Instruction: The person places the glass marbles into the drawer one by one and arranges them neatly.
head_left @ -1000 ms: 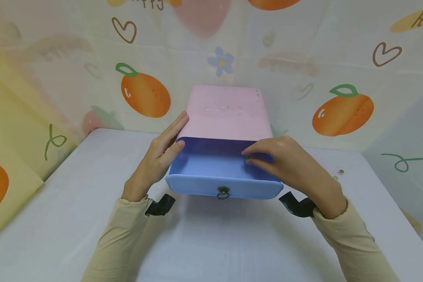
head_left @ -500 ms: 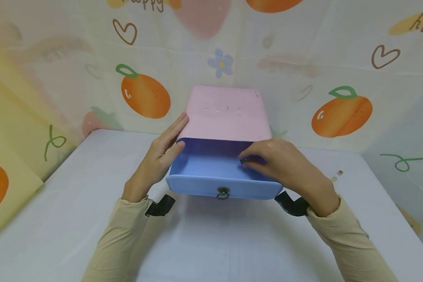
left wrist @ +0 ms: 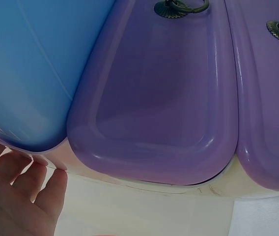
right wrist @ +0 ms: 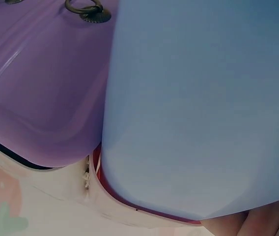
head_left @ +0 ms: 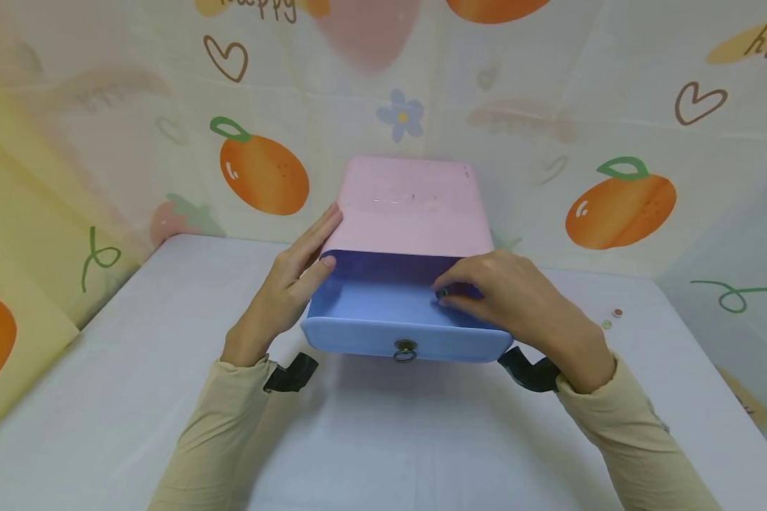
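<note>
Since a second ago, the right hand (head_left: 511, 294) has shifted slightly leftward over the open blue drawer (head_left: 358, 337). At left, the left hand (head_left: 281, 287) rests extended fingers against the side of the pink cabinet (head_left: 415, 202); steady pressure should brace it. Rightward, thumb and fingers pinch a small dark-green piece (head_left: 442, 292) within the drawer (whether it touches the base cannot be told); a light, low grip suits it. Farther right, a reddish-brown piece (head_left: 617, 312) and a pale-green piece (head_left: 606, 324) lie on the bench (head_left: 383, 440).
</note>
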{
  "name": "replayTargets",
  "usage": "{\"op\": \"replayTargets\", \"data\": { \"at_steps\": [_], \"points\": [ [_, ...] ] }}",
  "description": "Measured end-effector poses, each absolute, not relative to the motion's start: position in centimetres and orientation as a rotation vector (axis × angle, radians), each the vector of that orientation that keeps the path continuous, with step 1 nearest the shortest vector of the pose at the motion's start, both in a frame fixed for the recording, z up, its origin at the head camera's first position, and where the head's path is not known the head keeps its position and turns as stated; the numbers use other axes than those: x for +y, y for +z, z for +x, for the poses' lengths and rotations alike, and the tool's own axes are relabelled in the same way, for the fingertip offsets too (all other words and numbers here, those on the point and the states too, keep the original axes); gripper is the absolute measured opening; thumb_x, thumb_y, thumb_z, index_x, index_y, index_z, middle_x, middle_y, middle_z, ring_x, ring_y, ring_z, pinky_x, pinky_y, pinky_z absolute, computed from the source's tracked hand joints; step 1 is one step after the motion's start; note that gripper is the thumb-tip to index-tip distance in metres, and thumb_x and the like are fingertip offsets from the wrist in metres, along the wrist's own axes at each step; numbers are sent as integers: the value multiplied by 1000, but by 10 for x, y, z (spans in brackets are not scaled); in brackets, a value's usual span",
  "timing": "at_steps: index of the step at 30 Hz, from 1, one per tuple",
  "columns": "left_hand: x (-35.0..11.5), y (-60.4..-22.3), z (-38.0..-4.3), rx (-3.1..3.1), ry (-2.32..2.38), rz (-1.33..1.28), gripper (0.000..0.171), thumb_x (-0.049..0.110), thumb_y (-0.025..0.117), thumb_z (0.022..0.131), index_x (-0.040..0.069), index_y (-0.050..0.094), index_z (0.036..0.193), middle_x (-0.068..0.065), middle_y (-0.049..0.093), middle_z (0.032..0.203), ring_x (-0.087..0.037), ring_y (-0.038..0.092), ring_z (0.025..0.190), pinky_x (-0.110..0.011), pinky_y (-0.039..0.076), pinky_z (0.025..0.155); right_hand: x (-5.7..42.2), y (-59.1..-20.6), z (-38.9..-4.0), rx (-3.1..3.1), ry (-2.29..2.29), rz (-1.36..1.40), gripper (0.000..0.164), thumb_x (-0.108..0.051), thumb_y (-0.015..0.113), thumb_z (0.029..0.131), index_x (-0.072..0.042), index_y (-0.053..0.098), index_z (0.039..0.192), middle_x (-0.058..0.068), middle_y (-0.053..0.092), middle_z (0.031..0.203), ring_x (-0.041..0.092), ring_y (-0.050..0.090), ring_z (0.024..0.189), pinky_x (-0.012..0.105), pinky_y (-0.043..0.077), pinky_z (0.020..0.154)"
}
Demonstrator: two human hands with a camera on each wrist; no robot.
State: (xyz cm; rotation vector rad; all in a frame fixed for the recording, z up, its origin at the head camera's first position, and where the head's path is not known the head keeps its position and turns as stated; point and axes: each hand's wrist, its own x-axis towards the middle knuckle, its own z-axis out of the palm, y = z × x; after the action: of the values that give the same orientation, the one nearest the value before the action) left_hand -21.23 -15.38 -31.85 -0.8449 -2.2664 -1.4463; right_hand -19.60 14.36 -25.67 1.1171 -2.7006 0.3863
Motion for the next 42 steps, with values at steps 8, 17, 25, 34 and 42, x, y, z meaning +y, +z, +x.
{"op": "replayTargets", "data": {
  "at_steps": [8, 17, 25, 34, 42],
  "points": [
    [-153, -317, -212, -2275, -1446, -839, 56, 7, 46, 100, 12, 35, 155, 0, 26, 165, -11, 23, 152, -16, 24, 120, 145, -257, -196, -2687, 407, 1123, 18, -13, 78, 84, -14, 78, 102, -4, 77, 96, 16, 71, 89, 38, 58, 78],
    [-153, -318, -212, -2279, -1453, -833, 56, 8, 46, 101, 13, 35, 155, 1, 26, 165, -10, 23, 152, -16, 24, 120, 152, -258, -194, -2618, 548, 1187, 18, -8, 77, 84, -11, 77, 102, -4, 76, 94, 11, 70, 85, 33, 58, 77],
    [-153, -318, -211, -2282, -1454, -821, 56, 8, 46, 101, 13, 34, 155, 1, 26, 165, -9, 23, 152, -16, 24, 120, 163, -260, -187, -2447, 630, 1214, 26, 0, 79, 79, -10, 77, 103, -2, 77, 98, 15, 73, 92, 35, 60, 81],
    [-153, -318, -212, -2279, -1449, -823, 56, 8, 45, 100, 13, 34, 155, 1, 26, 165, -9, 23, 152, -15, 23, 120, 175, -263, -176, -2353, 605, 1178, 34, 7, 82, 72, -8, 77, 103, 1, 77, 100, 20, 73, 95, 31, 59, 82],
    [-153, -318, -213, -2276, -1451, -828, 56, 8, 45, 100, 14, 34, 155, 2, 26, 165, -9, 23, 152, -15, 23, 120, 184, -265, -171, -2299, 611, 1133, 40, 8, 85, 68, -10, 76, 103, -1, 77, 101, 21, 73, 96, 7, 50, 89]
  ]
}}
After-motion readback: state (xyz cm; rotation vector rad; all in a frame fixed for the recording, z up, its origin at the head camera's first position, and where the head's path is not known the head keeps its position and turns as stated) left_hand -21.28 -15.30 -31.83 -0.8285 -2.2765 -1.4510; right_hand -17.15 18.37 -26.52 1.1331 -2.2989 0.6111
